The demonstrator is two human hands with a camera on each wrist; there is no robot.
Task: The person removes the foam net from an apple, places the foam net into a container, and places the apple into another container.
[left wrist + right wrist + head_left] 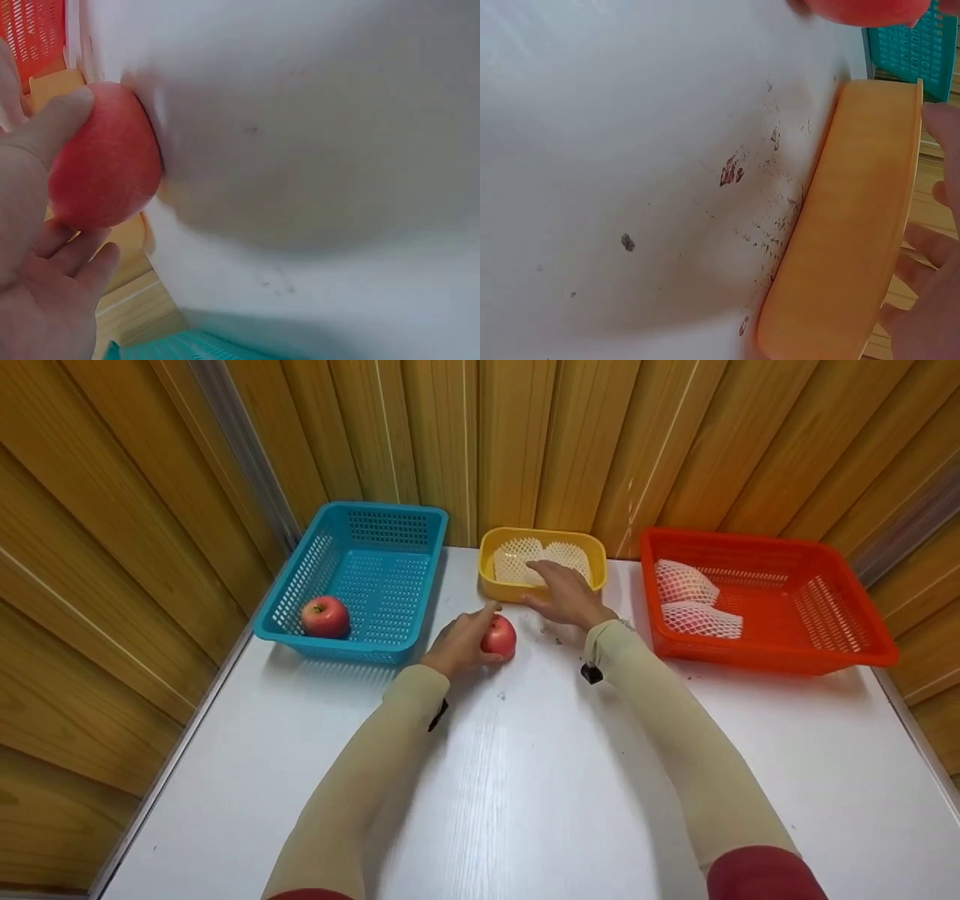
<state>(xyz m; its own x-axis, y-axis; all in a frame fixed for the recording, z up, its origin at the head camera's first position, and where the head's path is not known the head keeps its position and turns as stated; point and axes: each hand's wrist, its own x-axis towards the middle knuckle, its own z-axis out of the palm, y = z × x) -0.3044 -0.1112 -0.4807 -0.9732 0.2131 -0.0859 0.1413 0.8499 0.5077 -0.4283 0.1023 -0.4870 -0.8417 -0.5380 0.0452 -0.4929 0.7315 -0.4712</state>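
A red apple point(499, 638) stands on the white table, and my left hand point(463, 642) grips it from the left. In the left wrist view the thumb lies along one side of the apple point(107, 157) with fingers at the other side. My right hand point(566, 596) reaches over the front rim of the yellow basket point(501, 591), fingers extended, holding nothing visible. White foam net sleeves point(517, 556) lie inside that basket, under and beyond the fingers. Whether the fingertips touch them I cannot tell.
At the left, a blue basket point(390, 649) holds another apple point(325, 617). To the right stands a red basket point(765, 656) with apples in foam nets point(686, 583). Dark specks point(731, 172) mark the table before the yellow basket. A wood-panelled wall point(517, 442) rises behind.
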